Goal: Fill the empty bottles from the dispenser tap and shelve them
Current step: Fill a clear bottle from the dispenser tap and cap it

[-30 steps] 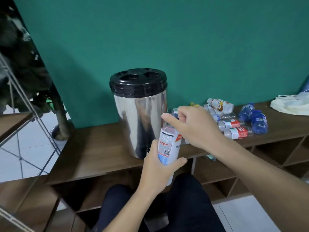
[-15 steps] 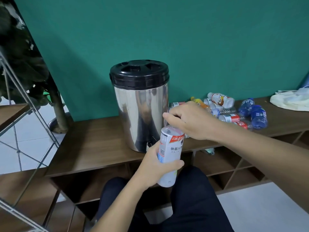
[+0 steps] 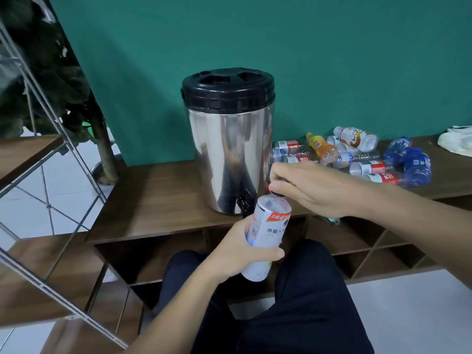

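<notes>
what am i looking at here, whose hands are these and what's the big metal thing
A camera worn on a person's head looks down at their own two hands. The left hand holds a white labelled bottle; the right hand's fingers pinch its dark cap. The big metal thing is a steel drink dispenser with a black lid, its small tap low at the front. It stands on a wooden shelf unit. Beside it lies a pile of plastic bottles.
</notes>
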`<state>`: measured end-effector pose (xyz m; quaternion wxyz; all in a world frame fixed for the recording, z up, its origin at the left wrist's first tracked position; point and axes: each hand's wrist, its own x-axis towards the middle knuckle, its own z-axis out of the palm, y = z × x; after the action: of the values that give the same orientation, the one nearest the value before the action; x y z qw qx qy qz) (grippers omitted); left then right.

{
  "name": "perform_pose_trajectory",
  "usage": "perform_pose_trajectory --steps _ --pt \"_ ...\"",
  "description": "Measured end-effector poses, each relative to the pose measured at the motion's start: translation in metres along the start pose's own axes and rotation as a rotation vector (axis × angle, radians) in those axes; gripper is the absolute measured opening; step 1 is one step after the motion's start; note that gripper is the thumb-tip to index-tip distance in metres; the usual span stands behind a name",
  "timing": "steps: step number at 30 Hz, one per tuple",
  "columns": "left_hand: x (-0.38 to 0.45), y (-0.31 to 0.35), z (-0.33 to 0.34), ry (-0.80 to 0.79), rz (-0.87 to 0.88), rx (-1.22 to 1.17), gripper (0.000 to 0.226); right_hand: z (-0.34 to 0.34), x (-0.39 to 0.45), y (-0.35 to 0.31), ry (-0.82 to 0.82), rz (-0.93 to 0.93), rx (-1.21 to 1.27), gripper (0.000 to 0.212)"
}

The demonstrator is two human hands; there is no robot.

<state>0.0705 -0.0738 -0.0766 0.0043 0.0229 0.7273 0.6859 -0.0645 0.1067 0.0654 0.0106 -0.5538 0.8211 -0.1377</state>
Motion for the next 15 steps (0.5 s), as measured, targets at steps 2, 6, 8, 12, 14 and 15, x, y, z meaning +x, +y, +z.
perform_pose_trajectory --steps 2,6,8,12,14,15 --pt "0.003 -0.008 0.009 0.107 0.028 0.040 0.046 0.011 0.001 0.005 0.048 0.046 -0.138 0.079" --pt "0.005 -0.024 0.019 0.241 0.033 0.094 0.053 0.033 0.004 0.013 0.125 0.191 -0.042 0.091" --pt "0.004 -0.031 0.021 0.286 0.022 0.146 0.053 0.037 0.005 0.011 0.119 0.212 0.011 0.077" --pt "0.002 -0.043 0.020 0.259 0.002 0.161 0.053 0.041 0.001 0.008 -0.012 0.079 -0.193 0.040" --pt "0.000 -0.048 0.018 0.244 -0.006 0.157 0.053 0.040 -0.001 0.014 -0.097 0.016 -0.206 0.029" --pt "0.000 -0.052 0.016 0.239 -0.011 0.157 0.052 0.039 -0.002 0.017 -0.143 -0.019 -0.206 0.028"
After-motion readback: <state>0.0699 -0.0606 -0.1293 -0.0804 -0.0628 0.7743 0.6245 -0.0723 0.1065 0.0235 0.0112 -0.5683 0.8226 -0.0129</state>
